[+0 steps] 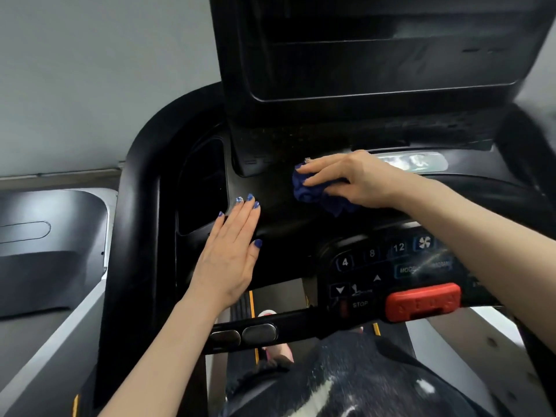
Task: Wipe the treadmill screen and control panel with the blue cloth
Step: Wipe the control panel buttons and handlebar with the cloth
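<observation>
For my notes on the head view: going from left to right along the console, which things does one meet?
Cup holder → left hand → blue cloth under the right hand → fan button → red safety clip.

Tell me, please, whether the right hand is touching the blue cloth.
Touching: the head view shows the right hand pressed over the bunched blue cloth, fingers curled into its folds.

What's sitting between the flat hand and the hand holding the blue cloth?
Nothing: in the head view, only bare black console surface separates the left hand from the blue cloth under the right hand.
</observation>
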`<act>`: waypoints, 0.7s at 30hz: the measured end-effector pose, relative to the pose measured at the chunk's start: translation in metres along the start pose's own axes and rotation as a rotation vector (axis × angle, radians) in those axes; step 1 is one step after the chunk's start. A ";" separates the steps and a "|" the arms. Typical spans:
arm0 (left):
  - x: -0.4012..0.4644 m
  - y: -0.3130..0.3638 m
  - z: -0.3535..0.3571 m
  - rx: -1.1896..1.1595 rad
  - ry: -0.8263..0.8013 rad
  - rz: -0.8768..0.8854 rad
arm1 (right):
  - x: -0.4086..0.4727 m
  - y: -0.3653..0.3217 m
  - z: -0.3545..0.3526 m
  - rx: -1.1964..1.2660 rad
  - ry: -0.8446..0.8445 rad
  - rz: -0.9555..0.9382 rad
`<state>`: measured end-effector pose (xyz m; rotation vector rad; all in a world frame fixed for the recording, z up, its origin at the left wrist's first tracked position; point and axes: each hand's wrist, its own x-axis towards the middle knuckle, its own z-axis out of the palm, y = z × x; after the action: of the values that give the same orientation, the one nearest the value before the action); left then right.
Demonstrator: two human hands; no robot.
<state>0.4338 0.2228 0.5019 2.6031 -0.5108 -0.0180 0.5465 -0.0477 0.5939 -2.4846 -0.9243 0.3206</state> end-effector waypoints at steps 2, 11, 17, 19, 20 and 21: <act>0.000 0.004 0.001 0.002 0.012 -0.024 | 0.005 -0.009 0.007 0.009 0.001 -0.008; 0.009 0.033 0.012 -0.015 0.048 -0.130 | -0.007 0.016 -0.012 0.038 -0.103 -0.095; 0.009 0.042 0.017 0.050 0.065 -0.210 | 0.015 0.000 0.004 0.047 -0.295 -0.193; 0.011 0.045 0.019 0.046 0.082 -0.236 | 0.007 0.008 -0.006 0.060 -0.383 -0.251; 0.010 0.046 0.022 0.048 0.095 -0.253 | 0.002 0.014 -0.011 0.060 -0.422 -0.289; 0.010 0.048 0.024 0.053 0.108 -0.268 | -0.003 0.020 -0.017 0.062 -0.454 -0.325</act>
<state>0.4236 0.1693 0.5038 2.6872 -0.1236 0.0477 0.5613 -0.0686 0.5984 -2.1917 -1.4495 0.8069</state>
